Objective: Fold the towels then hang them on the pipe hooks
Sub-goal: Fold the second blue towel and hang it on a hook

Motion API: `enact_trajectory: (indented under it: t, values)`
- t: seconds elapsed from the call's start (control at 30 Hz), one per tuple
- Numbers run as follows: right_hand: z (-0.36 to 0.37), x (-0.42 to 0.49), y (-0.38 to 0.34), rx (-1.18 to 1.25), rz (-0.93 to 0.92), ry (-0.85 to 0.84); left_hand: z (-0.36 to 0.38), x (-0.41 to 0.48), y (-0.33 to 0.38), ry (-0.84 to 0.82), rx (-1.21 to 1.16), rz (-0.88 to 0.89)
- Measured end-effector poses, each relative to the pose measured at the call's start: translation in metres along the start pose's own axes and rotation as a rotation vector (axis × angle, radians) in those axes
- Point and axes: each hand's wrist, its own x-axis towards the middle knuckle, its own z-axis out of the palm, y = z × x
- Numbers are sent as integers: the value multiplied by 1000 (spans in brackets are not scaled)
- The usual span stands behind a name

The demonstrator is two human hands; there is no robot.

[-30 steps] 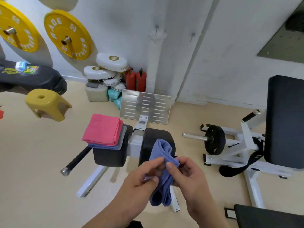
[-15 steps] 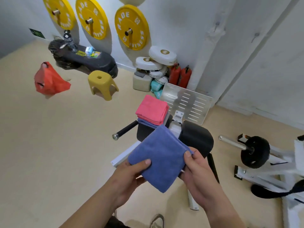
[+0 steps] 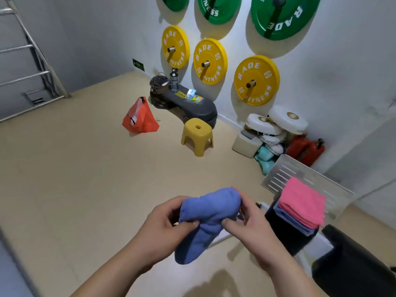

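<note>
A folded blue towel (image 3: pixel 206 219) sits bunched in mid-air at lower centre of the frame, pinched between a person's left hand (image 3: pixel 162 230) and right hand (image 3: pixel 249 224), both closed on the cloth. At lower right, pink towels (image 3: pixel 302 202) lie stacked on a black bench pad (image 3: pixel 287 234). A yellow stool (image 3: pixel 197 136) stands on the floor beyond, below yellow weight plates (image 3: pixel 256 80) on the wall.

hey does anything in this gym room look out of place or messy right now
Mostly tidy. The crumpled orange plastic bag sits loose on the bare floor, apart from the gear along the wall. The blue cloth towel, held in both hands, is bunched, not flat.
</note>
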Motion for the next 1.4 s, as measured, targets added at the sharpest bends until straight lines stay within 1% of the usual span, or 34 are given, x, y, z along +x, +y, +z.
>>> enact_trajectory:
  t: [0.1,0.23,0.3,0.4,0.5,0.6,0.7,0.83,0.97,1.07,1.13,1.3,1.4]
  values:
    - [28,41,-40,13,-59,-157,-67,24,14,-16,-2,61]
    - [27,85,-92,-47,-51,-213,-115,71,50,-57,-15,113]
    - [17,105,-116,-56,-50,-178,-123,103,70,-74,-11,136]
    - [-9,140,-144,-65,-79,-71,-123,161,99,-123,-2,177]
    - [-39,181,-167,11,-100,-5,-118,223,123,-170,32,199]
    - [-70,227,-191,78,-76,36,-112,286,152,-193,47,227]
    - [-96,270,-214,82,-88,83,-114,348,188,-241,91,243]
    - [-132,323,-247,118,-95,109,-111,424,237,-262,63,270]
    - [-174,377,-275,97,-93,293,-94,512,283,-360,94,316]
    - [-209,415,-297,59,-103,440,-72,580,321,-448,147,365]
    - [-235,435,-315,77,-104,535,-52,625,350,-509,157,393]
    - [-306,462,-355,80,-124,763,24,717,424,-619,186,479]
    - [-356,457,-373,17,-69,890,85,750,470,-715,238,563]
